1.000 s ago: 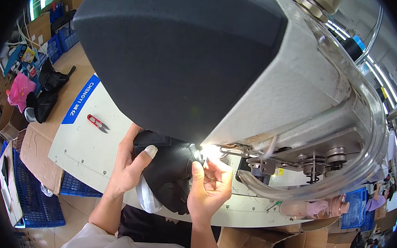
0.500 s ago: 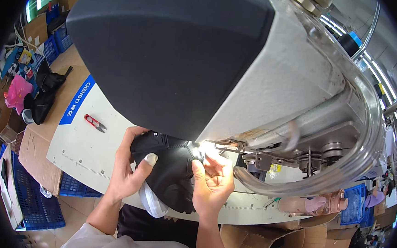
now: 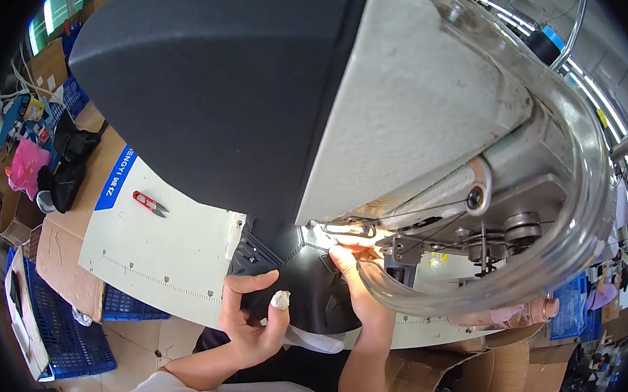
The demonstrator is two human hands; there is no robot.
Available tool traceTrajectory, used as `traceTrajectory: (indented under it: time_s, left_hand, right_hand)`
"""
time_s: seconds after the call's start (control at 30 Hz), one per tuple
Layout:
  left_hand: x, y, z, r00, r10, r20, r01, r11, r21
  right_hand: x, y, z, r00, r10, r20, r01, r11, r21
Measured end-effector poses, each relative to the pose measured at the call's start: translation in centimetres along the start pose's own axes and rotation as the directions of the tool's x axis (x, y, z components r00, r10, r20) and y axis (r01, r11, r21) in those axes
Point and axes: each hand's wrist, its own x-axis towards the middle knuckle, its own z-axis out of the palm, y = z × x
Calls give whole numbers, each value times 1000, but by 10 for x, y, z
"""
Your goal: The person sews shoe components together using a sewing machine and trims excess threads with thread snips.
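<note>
A black leather boot upper (image 3: 308, 286) with a stitched seam and a ribbed panel lies under the sewing machine's lit needle area (image 3: 318, 236). White lining shows along its near edge. My left hand (image 3: 251, 319) is at the upper's left side, with forefinger and thumb apart and white tape round the thumb tip. My right hand (image 3: 366, 283) pinches the upper's right edge close to the needle, its fingertips partly hidden by the machine parts. The large dark machine head (image 3: 212, 94) blocks the view of the far side.
Red thread snips (image 3: 149, 203) lie on the white machine table (image 3: 157, 254) at left. A pink bottle (image 3: 517, 312) is at the right. A clear curved guard (image 3: 459, 301) rings the machine front. Blue crates (image 3: 71, 339) and cardboard (image 3: 73, 259) stand at left.
The boot upper has turned and shifted right, showing its ribbed panel. My left hand has come off its far-left edge and moved nearer to me. My right hand has moved slightly right.
</note>
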Motion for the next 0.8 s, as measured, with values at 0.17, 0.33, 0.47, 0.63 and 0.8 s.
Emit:
traceTrajectory:
  time_s: [0.17, 0.33, 0.47, 0.63, 0.8]
  left_hand:
    - [10, -7, 6, 947, 321, 4, -317, 934, 164]
    - [30, 12, -4, 980, 189, 61, -195, 974, 118]
    - [38, 16, -13, 967, 233, 102, -248, 953, 172]
    - [49, 27, -12, 962, 271, 42, -274, 956, 101]
    - [78, 26, -24, 966, 226, 124, -228, 974, 0]
  right_hand:
    - [4, -16, -6, 996, 34, 85, -59, 951, 305]
    - [-3, -24, 9, 985, -1, -171, 40, 973, 226]
    - [-6, -18, 13, 975, -110, -194, 133, 985, 114]
    - [-12, -28, 23, 976, 5, -216, 52, 965, 257]
    - [-13, -42, 28, 985, -26, -168, 94, 906, 412]
